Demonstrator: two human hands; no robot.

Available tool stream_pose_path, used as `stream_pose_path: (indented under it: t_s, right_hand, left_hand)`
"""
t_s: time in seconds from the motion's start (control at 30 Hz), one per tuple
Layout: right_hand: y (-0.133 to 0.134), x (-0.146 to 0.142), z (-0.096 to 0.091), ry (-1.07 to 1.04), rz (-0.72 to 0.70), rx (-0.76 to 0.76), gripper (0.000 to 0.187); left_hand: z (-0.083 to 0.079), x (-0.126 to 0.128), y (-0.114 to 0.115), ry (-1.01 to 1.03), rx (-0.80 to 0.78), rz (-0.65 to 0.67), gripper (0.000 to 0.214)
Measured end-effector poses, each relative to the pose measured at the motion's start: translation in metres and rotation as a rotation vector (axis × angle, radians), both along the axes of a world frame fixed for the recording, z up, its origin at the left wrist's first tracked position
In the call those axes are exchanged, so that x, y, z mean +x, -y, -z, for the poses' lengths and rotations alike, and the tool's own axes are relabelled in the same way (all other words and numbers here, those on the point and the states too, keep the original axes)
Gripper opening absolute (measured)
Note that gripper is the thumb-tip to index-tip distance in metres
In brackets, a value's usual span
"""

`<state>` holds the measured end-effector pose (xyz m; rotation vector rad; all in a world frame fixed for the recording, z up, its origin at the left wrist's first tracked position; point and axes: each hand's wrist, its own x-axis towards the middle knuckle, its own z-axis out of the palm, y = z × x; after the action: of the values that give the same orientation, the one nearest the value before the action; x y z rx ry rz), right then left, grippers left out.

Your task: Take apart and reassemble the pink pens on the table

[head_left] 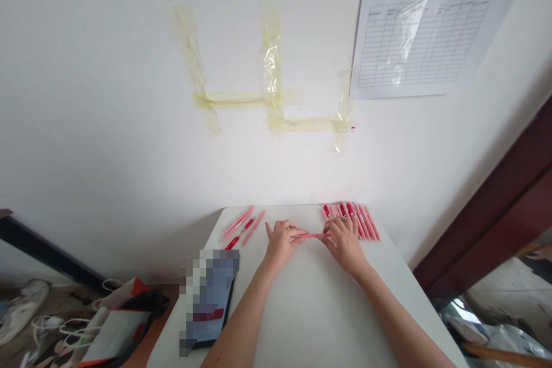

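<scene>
Near the far end of the white table, a slim pink pen lying level between 2 hands, its ends caught in a narrow pinch by the fingertips of the left hand and the right hand. Probably light, stiff and smooth, so likely slippery; best gripped around the barrel. Just beyond the right hand, a tight row of similar pens; farther left, a looser cluster of pens.
</scene>
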<state>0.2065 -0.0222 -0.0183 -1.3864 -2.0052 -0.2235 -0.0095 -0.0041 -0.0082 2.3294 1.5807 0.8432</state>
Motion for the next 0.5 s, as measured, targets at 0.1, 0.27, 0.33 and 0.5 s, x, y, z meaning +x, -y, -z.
stream_pose_path:
  t_s: [0.1, 0.27, 0.33, 0.5]
  right_hand:
    - [-0.0016, -0.0006, 0.0028, 0.009, 0.0, -0.001, 0.022]
    - [-0.0015, 0.0006, 0.0018, -0.012, -0.006, -0.002, 0.022]
    - [-0.0001, 0.0014, -0.0007, -0.03, -0.025, 0.0, 0.023]
    - [0.0007, 0.0009, -0.0018, -0.027, -0.043, -0.008, 0.021]
  left_hand:
    - [-0.0003, 0.0004, 0.0, -0.005, -0.009, 0.012, 0.025]
    - [-0.0008, 0.0009, 0.0006, 0.004, -0.011, 0.011, 0.024]
    - [-0.0012, 0.0006, 0.0008, 0.006, -0.006, 0.007, 0.024]
    - [-0.0018, 0.0005, 0.0007, 0.005, 0.004, 0.011, 0.025]
